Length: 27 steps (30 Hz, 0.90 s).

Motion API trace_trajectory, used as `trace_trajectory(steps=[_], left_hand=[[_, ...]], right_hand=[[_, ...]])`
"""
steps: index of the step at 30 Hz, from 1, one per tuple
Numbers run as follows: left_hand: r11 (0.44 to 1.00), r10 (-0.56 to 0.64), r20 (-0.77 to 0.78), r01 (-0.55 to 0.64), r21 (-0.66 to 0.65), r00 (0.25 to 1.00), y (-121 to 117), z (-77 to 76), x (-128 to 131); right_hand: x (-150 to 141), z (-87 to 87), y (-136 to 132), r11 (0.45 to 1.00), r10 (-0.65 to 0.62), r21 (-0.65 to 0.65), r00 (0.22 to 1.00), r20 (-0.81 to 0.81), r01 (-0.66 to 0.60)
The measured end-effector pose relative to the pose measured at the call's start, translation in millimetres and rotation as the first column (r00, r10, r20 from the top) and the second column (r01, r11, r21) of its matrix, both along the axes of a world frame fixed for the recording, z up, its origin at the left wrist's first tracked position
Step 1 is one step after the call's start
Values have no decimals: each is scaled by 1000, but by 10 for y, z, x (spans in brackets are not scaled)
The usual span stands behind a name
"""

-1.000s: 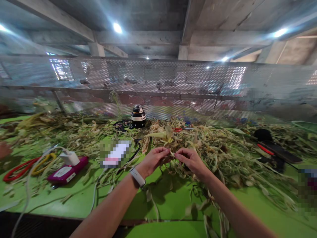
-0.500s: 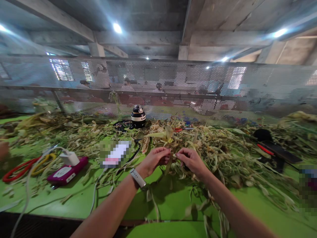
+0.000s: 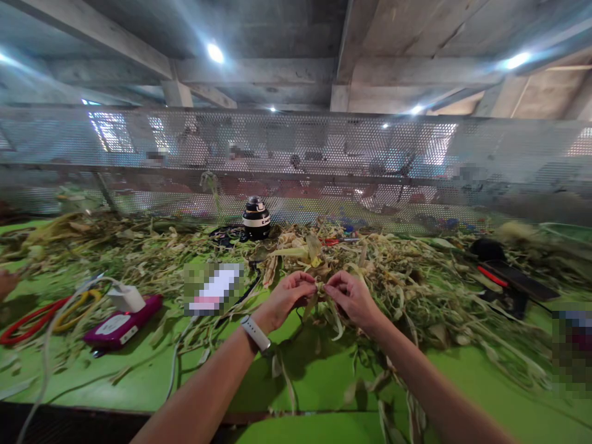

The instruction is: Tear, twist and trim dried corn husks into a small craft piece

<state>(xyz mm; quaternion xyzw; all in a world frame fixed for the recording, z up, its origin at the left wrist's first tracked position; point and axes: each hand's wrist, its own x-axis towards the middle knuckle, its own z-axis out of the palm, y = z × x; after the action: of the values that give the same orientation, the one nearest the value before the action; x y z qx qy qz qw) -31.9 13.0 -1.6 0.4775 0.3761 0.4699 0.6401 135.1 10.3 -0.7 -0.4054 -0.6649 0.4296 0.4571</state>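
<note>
My left hand (image 3: pixel 289 297) and my right hand (image 3: pixel 352 295) meet over the near edge of a heap of dried plant leaves and stalks (image 3: pixel 407 277) on a green table (image 3: pixel 139 370). Both hands pinch the same pale leaf strip (image 3: pixel 320 288) between thumb and fingers. Loose ends of the strip hang down below the hands. A pale watch band (image 3: pixel 256 333) sits on my left wrist.
A magenta power bank (image 3: pixel 121 324) with a white plug and cable lies at the left, beside red and yellow cords (image 3: pixel 41 314). A black round device (image 3: pixel 256 219) stands by the perforated metal screen (image 3: pixel 296 160). Black tools (image 3: pixel 504 277) lie at the right. Another person's hand (image 3: pixel 7 282) shows at the far left.
My hands have kept pinching the strip, drawing slightly closer together; more of the strip now hangs below them. The view shifted a little.
</note>
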Motion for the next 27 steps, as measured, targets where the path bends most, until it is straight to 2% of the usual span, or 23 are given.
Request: trace_trajectory(steps=[5, 11, 14, 17, 19, 21, 24, 27], left_hand=[[995, 11, -42, -7, 101, 999, -23, 22, 1], [980, -12, -93, 30, 195, 996, -69, 44, 8], [949, -8, -170, 60, 309, 985, -71, 5, 18], [896, 33, -239, 78, 438, 970, -66, -43, 17], [871, 40, -274, 101, 481, 961, -63, -68, 13], [853, 20, -318, 150, 500, 948, -63, -84, 14], [807, -16, -395, 246, 538, 919, -76, -95, 25], [768, -32, -432, 299, 566, 901, -100, -95, 34]], right_hand=[[-8, -45, 10, 1000, -15, -26, 1000, 8, 15], [-42, -56, -19, 997, 41, -70, 997, -68, -46], [-52, -50, -31, 992, 75, -93, 991, -109, -85], [-56, -21, -57, 985, 89, -134, 989, -122, -105], [-54, 9, -80, 983, 76, -158, 990, -115, -94], [-44, 33, -93, 978, 51, -198, 995, -83, -67], [-17, 30, -67, 970, 19, -245, 998, 66, -2], [20, -17, 11, 992, -14, -123, 985, 174, 36]])
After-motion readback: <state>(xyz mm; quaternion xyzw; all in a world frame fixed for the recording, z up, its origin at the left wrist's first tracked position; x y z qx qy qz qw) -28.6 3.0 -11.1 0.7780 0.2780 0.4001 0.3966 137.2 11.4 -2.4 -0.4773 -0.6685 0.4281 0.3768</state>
